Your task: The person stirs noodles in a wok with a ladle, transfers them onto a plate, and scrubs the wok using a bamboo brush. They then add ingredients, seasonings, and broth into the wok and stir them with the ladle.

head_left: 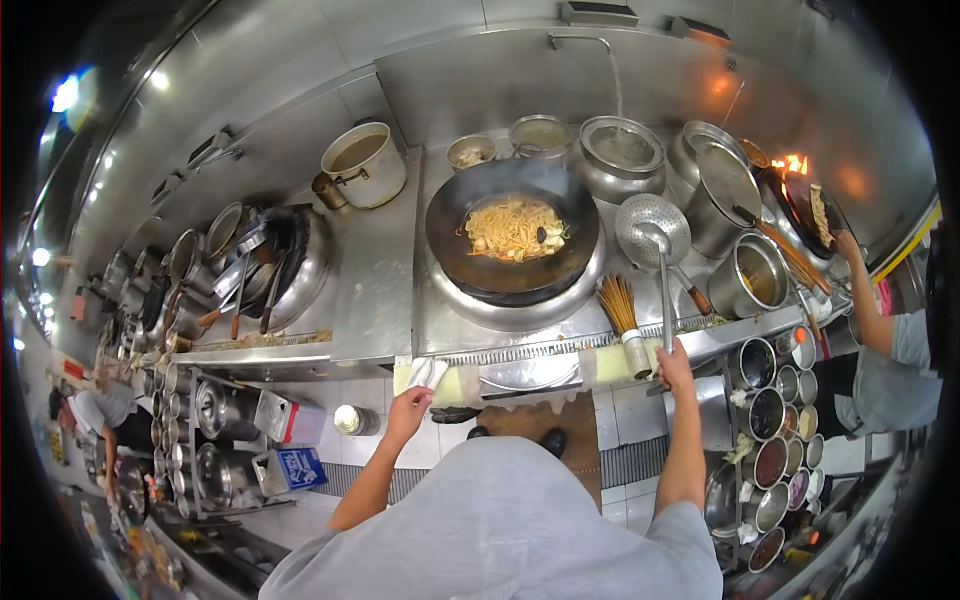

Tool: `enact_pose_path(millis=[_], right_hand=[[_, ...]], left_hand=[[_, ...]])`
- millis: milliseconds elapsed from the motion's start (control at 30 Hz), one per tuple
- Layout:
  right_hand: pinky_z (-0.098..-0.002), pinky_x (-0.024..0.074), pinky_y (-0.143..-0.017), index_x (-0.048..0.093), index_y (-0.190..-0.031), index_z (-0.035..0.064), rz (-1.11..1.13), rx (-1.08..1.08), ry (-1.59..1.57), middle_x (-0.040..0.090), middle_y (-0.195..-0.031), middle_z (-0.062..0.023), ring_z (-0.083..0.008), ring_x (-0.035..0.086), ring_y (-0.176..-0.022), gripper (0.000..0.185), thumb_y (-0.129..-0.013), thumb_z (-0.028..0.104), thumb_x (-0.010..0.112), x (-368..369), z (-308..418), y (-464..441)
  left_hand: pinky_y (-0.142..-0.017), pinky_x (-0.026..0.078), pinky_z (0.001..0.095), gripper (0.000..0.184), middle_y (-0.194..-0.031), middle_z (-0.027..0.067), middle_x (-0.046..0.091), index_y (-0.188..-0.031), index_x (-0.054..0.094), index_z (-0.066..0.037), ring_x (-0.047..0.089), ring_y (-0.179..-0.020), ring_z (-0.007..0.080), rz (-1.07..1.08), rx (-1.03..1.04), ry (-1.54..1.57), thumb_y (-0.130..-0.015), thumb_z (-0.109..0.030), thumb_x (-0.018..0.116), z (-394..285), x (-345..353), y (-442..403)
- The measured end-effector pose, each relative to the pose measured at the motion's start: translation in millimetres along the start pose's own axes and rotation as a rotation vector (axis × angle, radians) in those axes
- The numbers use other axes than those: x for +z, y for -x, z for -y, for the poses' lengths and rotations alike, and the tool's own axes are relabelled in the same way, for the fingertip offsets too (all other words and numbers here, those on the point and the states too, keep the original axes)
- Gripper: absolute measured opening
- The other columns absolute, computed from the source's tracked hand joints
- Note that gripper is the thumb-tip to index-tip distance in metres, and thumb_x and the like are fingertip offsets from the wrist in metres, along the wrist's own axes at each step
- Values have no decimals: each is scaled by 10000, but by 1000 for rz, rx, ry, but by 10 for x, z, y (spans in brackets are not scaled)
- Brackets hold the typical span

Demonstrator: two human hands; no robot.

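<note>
A black wok [460, 250] sits on the burner in front of me, with fried noodles [512, 225] and bits of vegetable in it. Faint steam hangs over it. My right hand [676, 368] is closed around the lower end of a long ladle handle [667, 300]. The ladle's head lies over a round perforated strainer [640, 215] to the right of the wok. At the counter's front edge, my left hand [408, 412] pinches a folded white cloth [428, 374]. Between wok and ladle, a bamboo wok brush [620, 310] rests by the edge.
Water runs from a faucet [590, 40] toward a covered pot [622, 150] behind. Flames rise at a second wok [815, 205] on the right, where another person's arm [870, 285] reaches in. Several sauce containers [768, 412] stand lower right. A large pot [370, 165] stands back left.
</note>
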State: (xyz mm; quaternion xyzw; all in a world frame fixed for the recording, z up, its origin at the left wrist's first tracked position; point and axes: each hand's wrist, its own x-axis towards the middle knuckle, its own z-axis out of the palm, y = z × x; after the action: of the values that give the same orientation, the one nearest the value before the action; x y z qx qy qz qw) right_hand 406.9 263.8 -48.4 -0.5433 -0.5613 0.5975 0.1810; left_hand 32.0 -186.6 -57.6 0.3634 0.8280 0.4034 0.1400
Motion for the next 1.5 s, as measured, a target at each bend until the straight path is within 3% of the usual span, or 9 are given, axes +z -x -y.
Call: enact_pose_path(millis=[233,567,833,967,1033,1133,1300,1433,1500], right_hand=[[-279,424,-389,442,-1333,108,264,-128,-270,543,-806,-27,-102,516,-525,419,-946,155,595,644,925,307],[-317,440,-395,282,-1511,112,51,-210,267,519,-770,-60,-138,498,-515,606,-973,180,553,2243,1579,100],[-298,429,-395,276,-1526,116,240,-207,210,502,-713,-17,-116,462,-488,639,-975,221,581,2790,1755,-9],[-385,478,-458,326,-1533,219,237,-409,676,645,-827,-155,-202,549,-485,646,-954,236,612,2656,1676,375],[-427,517,-501,355,-1521,268,47,-1183,874,668,-893,-177,-289,633,-540,656,-925,205,622,2364,1206,105],[-471,553,-603,368,-1514,297,-124,-902,1331,664,-959,-183,-357,682,-687,697,-882,163,631,1937,1254,617],[-476,551,-680,369,-1513,284,-278,-711,1452,641,-851,-172,-373,680,-778,677,-892,185,621,1758,1354,1091],[-417,515,-524,399,-1496,218,-67,-1058,857,662,-914,-182,-276,654,-595,593,-938,211,598,1782,1210,1182],[-369,483,-492,389,-1504,204,210,-169,671,621,-818,-117,-188,554,-525,586,-955,228,594,1896,1853,1744]], left_hand=[[-517,423,337,173,-557,90,574,-879,683,-33,557,-503,190,-13,-32,59,-905,-204,686,-189,-67,-573],[-997,441,414,195,-1148,118,637,-1009,700,-50,552,-1134,319,29,513,100,-852,-166,703,-777,-216,-1267],[-977,447,440,257,-1126,133,643,-1079,670,-41,572,-1098,321,54,725,79,-874,-196,678,-1034,124,-2025],[-875,466,467,187,-947,128,668,-974,630,-58,607,-953,325,170,707,-46,-904,-231,637,-1020,283,-2214],[-839,463,463,215,-899,118,680,-900,631,-68,616,-938,321,169,727,-95,-935,-277,597,-972,373,-2278],[-826,453,467,317,-854,123,684,-825,671,-78,627,-901,331,179,713,-203,-963,-336,550,-886,541,-2315],[-842,455,482,344,-813,171,686,-820,653,-43,651,-858,349,242,623,-229,-949,-353,577,-1048,669,-2314],[-816,448,491,337,-794,170,682,-797,659,-52,650,-841,353,158,612,-217,-938,-350,593,-988,694,-2185],[-806,450,457,314,-789,155,695,-789,683,-66,659,-812,337,227,600,-236,-920,-344,616,-1126,514,-2189]])
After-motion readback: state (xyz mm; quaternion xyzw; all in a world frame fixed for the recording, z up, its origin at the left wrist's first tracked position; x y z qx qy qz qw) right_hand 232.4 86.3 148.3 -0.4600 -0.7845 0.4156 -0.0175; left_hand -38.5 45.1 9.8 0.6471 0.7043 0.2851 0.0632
